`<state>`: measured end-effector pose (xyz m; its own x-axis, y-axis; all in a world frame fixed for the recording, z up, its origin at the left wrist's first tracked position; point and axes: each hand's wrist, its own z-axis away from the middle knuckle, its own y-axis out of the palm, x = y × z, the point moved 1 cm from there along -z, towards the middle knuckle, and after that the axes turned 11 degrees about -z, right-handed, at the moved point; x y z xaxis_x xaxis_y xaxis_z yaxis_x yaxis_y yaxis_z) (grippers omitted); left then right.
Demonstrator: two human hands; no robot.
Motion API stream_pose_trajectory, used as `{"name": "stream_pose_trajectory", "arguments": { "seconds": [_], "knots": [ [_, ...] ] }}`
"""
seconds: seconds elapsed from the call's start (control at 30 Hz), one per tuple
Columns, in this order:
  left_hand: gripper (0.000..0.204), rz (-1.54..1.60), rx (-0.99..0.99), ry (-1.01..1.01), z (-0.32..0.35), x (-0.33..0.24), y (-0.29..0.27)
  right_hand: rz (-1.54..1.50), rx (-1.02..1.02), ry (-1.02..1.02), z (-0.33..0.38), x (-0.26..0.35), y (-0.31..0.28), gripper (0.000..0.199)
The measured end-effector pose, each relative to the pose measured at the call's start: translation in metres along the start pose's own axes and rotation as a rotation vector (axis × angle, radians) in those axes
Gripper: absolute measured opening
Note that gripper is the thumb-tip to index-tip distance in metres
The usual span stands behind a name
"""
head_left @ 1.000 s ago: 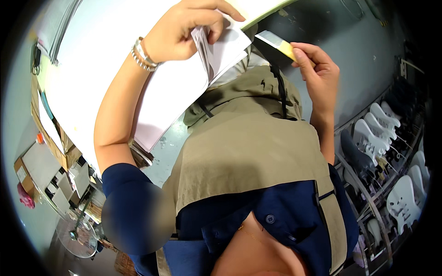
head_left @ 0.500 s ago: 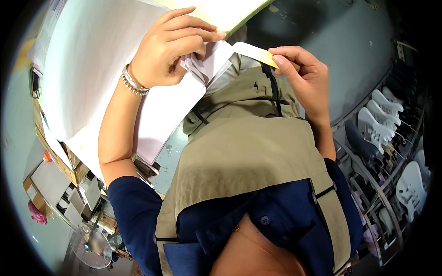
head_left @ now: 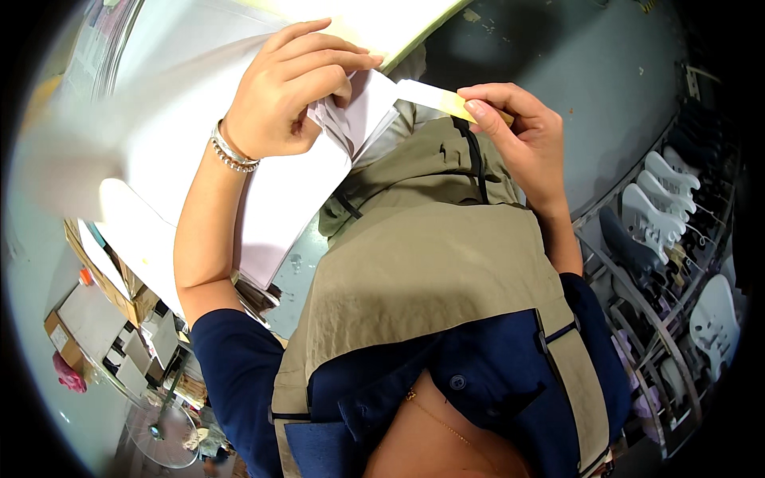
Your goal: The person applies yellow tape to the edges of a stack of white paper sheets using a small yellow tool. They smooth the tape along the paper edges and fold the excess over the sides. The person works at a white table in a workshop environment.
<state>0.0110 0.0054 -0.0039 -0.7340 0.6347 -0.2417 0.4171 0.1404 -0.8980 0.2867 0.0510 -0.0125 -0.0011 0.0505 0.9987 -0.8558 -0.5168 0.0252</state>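
Note:
My left hand [head_left: 291, 99], with a bracelet at its wrist, is curled over the near corner of a stack of large white paper sheets [head_left: 275, 203]. Its fingers pinch the bent, bunched sheet corners; the thumb is hidden. Across from it, my right hand [head_left: 522, 131] grips a thin flat strip [head_left: 426, 95] between thumb and fingers. The strip is white toward the paper and yellow near my fingertips. Its white end lies right by the edge of the bunched corners; I cannot tell whether they touch.
A pale yellow-green surface [head_left: 351, 24] lies beyond my left hand. A blurred pale shape [head_left: 72, 179] is at the far left. Cardboard boxes [head_left: 131, 299] and a fan [head_left: 163, 434] stand at lower left. On the right is a metal rack [head_left: 657, 334] with white and dark shaped parts.
A large sheet at the left has shifted, uncovering layered sheet edges at the upper left, and a blurred shape shows there. My hands and the strip have moved only slightly, toward the left.

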Motion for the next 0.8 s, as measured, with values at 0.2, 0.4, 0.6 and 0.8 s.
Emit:
{"name": "stream_pose_trajectory", "arguments": {
  "seconds": [0.2, 0.4, 0.6, 0.8],
  "knots": [
    [0.021, -0.009, -0.024, 0.029, 0.0, 0.001, -0.004, 0.004, -0.008, 0.007, 0.0, -0.002, -0.001, 0.015],
    [0.022, 0.022, -0.05, 0.027, 0.001, 0.001, -0.001, 0.009, -0.034, -0.066, -0.013, 0.006, -0.006, 0.014],
    [0.024, -0.02, -0.062, 0.037, 0.001, 0.001, 0.001, 0.259, 0.179, -0.131, -0.035, 0.029, -0.007, 0.014],
    [0.02, -0.001, -0.056, 0.05, 0.0, 0.002, 0.001, 0.329, 0.281, -0.155, -0.061, 0.033, -0.012, 0.016]
  ]
}}
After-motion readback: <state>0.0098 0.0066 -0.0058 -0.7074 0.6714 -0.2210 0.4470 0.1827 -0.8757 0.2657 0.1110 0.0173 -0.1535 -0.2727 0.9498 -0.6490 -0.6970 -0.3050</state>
